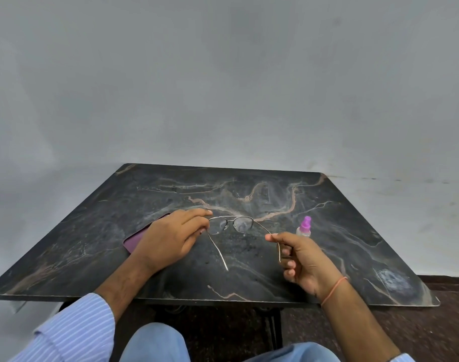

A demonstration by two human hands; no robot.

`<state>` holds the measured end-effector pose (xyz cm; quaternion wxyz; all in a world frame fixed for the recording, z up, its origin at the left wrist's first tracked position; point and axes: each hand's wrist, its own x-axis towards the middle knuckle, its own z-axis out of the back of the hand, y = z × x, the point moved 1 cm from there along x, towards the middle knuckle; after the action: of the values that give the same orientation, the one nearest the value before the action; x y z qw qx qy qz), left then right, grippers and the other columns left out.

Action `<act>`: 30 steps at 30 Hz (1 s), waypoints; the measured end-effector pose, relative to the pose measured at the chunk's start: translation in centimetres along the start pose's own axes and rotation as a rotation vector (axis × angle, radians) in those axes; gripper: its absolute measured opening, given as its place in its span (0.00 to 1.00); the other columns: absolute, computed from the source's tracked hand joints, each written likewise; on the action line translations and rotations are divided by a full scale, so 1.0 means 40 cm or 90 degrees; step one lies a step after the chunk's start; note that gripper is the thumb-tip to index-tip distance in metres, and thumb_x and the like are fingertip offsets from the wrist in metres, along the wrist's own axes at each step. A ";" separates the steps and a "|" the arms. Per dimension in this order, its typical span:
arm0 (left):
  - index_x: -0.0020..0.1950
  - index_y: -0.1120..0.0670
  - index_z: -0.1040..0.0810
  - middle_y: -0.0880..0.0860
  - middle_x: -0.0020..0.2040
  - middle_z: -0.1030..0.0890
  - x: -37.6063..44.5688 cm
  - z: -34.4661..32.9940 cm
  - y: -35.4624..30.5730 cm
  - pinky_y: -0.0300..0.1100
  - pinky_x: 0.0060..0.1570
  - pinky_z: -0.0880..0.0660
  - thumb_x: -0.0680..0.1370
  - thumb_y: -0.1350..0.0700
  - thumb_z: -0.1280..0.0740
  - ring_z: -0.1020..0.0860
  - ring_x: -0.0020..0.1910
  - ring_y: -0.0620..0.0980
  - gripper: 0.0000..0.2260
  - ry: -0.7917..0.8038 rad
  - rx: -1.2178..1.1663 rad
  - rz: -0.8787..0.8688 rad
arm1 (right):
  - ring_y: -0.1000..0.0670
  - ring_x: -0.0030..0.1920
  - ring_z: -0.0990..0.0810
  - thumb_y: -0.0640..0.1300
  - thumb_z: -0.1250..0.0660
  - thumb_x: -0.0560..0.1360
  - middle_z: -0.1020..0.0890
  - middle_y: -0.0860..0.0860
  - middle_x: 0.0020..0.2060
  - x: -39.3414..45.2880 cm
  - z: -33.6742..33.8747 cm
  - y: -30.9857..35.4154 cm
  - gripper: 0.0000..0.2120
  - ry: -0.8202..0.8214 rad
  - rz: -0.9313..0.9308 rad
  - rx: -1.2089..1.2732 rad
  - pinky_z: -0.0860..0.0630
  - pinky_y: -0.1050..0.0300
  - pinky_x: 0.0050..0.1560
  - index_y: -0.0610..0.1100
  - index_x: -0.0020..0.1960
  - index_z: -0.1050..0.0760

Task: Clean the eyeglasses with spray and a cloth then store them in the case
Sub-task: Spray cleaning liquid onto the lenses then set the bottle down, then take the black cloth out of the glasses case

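Eyeglasses (230, 226) held open just above a dark marble table (327, 244), near its middle. The left hand (168, 237) grips the left edge of the frame between thumb and fingers. The right hand (305, 259) pinches the right temple arm near its tip; the other temple arm hangs free toward the near edge. A purple case (137, 240) lies partly under the left hand. A small spray bottle (303, 227) with a purple cap stands upright just beyond the right hand.
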<state>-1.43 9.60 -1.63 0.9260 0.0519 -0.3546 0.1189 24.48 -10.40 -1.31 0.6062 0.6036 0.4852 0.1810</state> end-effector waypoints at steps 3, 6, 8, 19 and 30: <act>0.60 0.48 0.15 0.48 0.72 0.17 0.004 -0.020 0.001 0.47 0.56 0.16 0.86 0.50 0.36 0.15 0.60 0.50 0.11 0.045 0.046 -0.026 | 0.55 0.22 0.37 0.45 0.23 0.74 0.30 0.54 0.28 0.005 0.012 -0.021 0.07 -0.023 0.020 -0.037 0.42 0.64 0.24 0.44 0.51 0.16; 0.58 0.48 0.15 0.50 0.72 0.18 0.002 -0.036 -0.002 0.49 0.50 0.17 0.85 0.49 0.36 0.15 0.56 0.51 0.10 0.075 0.072 -0.028 | 0.54 0.22 0.37 0.45 0.22 0.75 0.30 0.53 0.28 0.013 0.020 -0.033 0.11 -0.028 0.042 -0.073 0.41 0.64 0.24 0.41 0.53 0.17; 0.57 0.48 0.15 0.51 0.73 0.18 0.001 -0.043 -0.006 0.51 0.48 0.16 0.85 0.49 0.36 0.15 0.56 0.52 0.11 0.099 0.082 -0.030 | 0.54 0.21 0.37 0.43 0.22 0.76 0.30 0.52 0.27 0.021 0.027 -0.040 0.15 -0.037 0.049 -0.099 0.41 0.64 0.23 0.35 0.57 0.17; 0.61 0.45 0.17 0.50 0.77 0.21 0.010 -0.042 -0.008 0.49 0.55 0.16 0.85 0.47 0.34 0.16 0.64 0.51 0.09 0.163 0.101 -0.013 | 0.53 0.20 0.35 0.40 0.25 0.78 0.29 0.52 0.26 0.036 0.035 -0.059 0.10 -0.049 0.046 -0.175 0.38 0.64 0.21 0.33 0.55 0.15; 0.71 0.44 0.18 0.44 0.75 0.20 -0.075 0.025 0.008 0.52 0.68 0.24 0.84 0.46 0.34 0.20 0.71 0.48 0.16 0.058 0.036 0.119 | 0.53 0.21 0.31 0.46 0.27 0.82 0.25 0.53 0.26 0.020 0.033 -0.071 0.07 -0.105 0.128 -0.189 0.31 0.60 0.21 0.46 0.59 0.17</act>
<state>-4.32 9.17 -2.88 0.9242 0.0394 -0.3116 0.2173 24.88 -11.10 -4.46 0.7053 0.5655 0.3391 0.2603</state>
